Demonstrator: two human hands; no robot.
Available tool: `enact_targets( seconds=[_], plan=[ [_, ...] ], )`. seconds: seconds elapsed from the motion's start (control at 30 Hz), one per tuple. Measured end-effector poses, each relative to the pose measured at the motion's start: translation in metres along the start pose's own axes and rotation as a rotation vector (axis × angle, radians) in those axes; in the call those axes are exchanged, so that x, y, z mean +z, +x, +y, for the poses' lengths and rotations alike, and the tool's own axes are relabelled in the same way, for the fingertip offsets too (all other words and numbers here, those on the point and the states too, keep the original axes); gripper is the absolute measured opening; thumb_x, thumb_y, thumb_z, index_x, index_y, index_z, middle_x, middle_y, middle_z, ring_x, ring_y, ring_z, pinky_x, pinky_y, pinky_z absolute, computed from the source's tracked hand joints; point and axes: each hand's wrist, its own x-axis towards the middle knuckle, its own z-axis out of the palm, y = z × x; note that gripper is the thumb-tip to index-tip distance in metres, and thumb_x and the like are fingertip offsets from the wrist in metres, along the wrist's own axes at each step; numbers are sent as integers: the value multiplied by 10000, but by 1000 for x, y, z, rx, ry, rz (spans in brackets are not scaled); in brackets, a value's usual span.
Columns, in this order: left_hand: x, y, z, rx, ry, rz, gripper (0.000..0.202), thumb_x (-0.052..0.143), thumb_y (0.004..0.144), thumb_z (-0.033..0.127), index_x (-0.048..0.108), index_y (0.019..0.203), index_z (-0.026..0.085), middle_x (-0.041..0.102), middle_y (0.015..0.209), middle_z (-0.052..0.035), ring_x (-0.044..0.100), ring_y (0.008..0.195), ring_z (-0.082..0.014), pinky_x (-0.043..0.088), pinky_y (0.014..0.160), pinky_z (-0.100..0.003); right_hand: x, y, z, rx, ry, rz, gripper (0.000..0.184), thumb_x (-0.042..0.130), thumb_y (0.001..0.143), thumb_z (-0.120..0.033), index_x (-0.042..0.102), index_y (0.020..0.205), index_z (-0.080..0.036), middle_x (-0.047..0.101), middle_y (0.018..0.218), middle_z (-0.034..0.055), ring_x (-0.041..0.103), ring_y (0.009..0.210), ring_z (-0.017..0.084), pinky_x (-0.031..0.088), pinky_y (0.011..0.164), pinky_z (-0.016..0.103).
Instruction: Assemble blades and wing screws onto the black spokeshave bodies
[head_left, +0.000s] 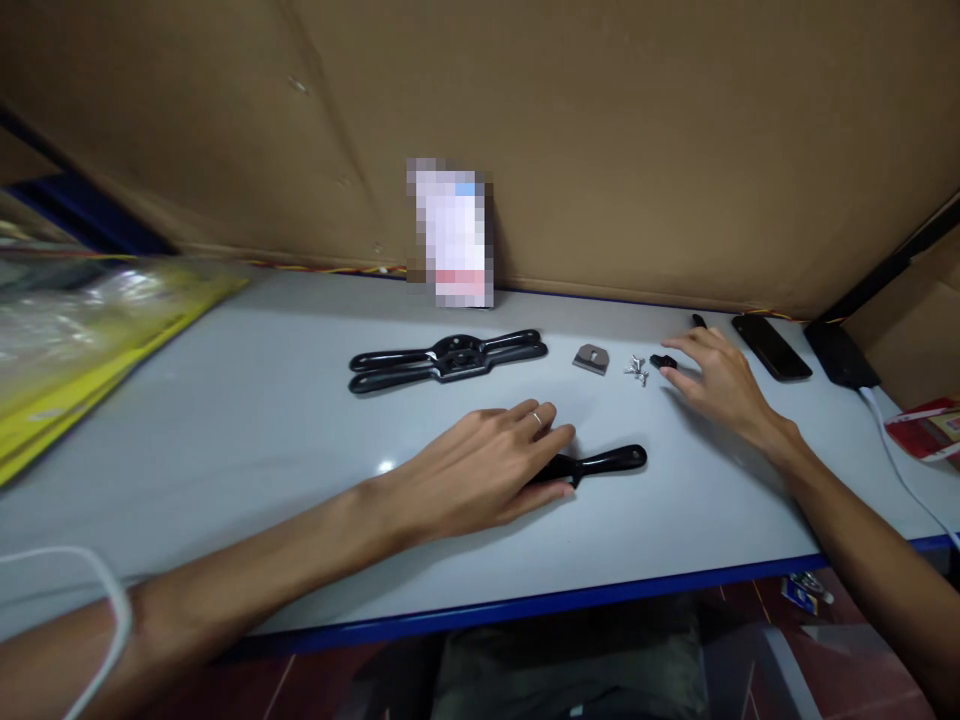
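My left hand (487, 460) is closed over the middle of a black spokeshave body (615, 460); its right handle sticks out past my fingertips, and the rest is hidden. With thumb and fingers apart, my right hand (716, 385) reaches over small black parts (663, 362). The thumb tip is close to these parts; whether it touches them I cannot tell. Just left of them lie several small silver screws (637, 370) in a loose pile. A grey slotted blade (592, 359) rests flat beside the screws. Farther left, more black spokeshave bodies (457, 358) lie side by side.
A blurred-out upright screen or card (457, 235) leans on the cardboard wall (637, 150). On the right are a dark phone (772, 347) and a black device (838, 355) with a white cable. Yellow plastic packaging (112, 370) covers the left end.
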Motion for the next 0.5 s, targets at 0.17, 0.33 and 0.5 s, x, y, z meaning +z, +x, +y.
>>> enact_targets(
  seconds=[0.17,0.33,0.5],
  plan=[
    [2,2,3,21,0,-16,294,474,1013,451,561,1011,170,612,863,-36,603,670,-181,342,528,-294,1,2,-18,-130,91,5,285,572,937,-286,681,1167,-157,696,1070,99,575,1028,271,477,924,438],
    [6,3,5,31,-5,11,271,490,1014,430,550,1040,168,639,914,-42,632,723,-190,304,517,-302,19,23,-37,-195,104,-101,410,605,915,-310,591,1287,-137,664,1213,133,545,1137,299,445,989,464],
    [6,5,5,34,8,21,284,491,1015,437,556,1076,167,662,945,-53,644,772,-205,274,500,-310,41,50,-42,-172,121,-100,374,608,889,-290,589,1246,-183,673,1109,123,577,1054,315,468,919,473]
  ],
)
